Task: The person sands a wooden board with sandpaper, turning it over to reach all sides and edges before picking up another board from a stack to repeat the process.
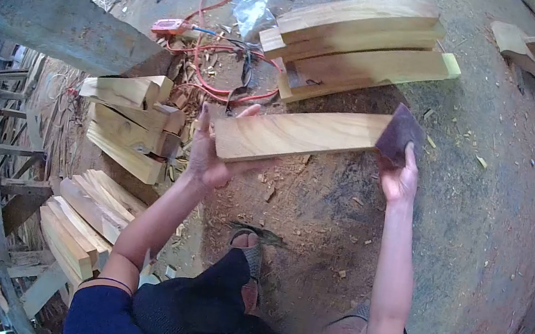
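Observation:
A pale wooden board [301,134] with curving grain is held up in front of me, slightly tilted, its right end higher. My left hand [213,154] supports its left end, with the palm underneath and the fingers partly hidden behind it. In my right hand [398,178] is a dark brown sheet of sandpaper [400,134], folded over the board's right end. The thumb presses on the sheet, and the other fingers are mostly hidden under the board.
Beyond the board lies a stack of cut wooden pieces [361,30]. A red extension cord [197,60] with a power strip [172,26] and a clear plastic bag [253,15] lie nearby. More wood blocks [126,125] and planks [86,214] rest at left, beside a concrete post [72,21]. Shavings litter the floor.

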`<act>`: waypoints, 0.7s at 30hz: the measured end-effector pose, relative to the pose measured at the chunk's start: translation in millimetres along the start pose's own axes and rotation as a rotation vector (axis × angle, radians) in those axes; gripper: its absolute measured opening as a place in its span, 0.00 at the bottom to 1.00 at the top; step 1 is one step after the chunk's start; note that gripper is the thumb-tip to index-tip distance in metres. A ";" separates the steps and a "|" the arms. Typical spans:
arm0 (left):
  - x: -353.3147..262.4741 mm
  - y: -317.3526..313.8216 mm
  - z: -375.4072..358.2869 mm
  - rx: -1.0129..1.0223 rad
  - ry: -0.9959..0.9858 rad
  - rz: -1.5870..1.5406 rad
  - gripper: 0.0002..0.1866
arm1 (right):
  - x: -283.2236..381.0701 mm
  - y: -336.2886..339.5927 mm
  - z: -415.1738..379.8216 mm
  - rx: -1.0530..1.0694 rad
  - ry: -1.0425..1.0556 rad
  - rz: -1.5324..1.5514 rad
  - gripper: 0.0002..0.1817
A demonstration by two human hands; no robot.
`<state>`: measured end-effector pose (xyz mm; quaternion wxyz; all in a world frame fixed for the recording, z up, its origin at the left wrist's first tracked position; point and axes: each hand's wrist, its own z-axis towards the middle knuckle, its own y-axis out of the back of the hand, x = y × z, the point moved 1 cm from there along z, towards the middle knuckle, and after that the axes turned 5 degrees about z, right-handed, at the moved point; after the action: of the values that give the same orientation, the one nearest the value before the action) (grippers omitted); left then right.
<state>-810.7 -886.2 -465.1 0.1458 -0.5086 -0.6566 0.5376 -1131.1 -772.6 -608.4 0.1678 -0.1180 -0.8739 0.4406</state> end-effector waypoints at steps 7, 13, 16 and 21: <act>-12.7 7.3 9.7 -0.155 -0.023 0.193 0.37 | 34.9 -46.4 -36.7 0.004 0.472 -0.797 0.18; -17.2 8.6 12.5 -0.174 0.059 0.061 0.38 | -7.1 -13.9 4.2 -0.080 1.049 -2.087 0.22; -17.0 10.3 13.1 -0.235 0.058 0.175 0.37 | -90.1 -66.2 -59.0 0.419 1.122 -1.828 0.22; -24.0 23.7 12.8 -0.325 0.000 0.240 0.34 | -172.0 -94.6 -121.5 0.860 1.029 -1.776 0.26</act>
<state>-797.4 -915.4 -481.7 -0.0034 -0.6002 -0.6693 0.4380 -930.8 -800.0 -496.9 0.7928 0.4488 -0.2487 0.3289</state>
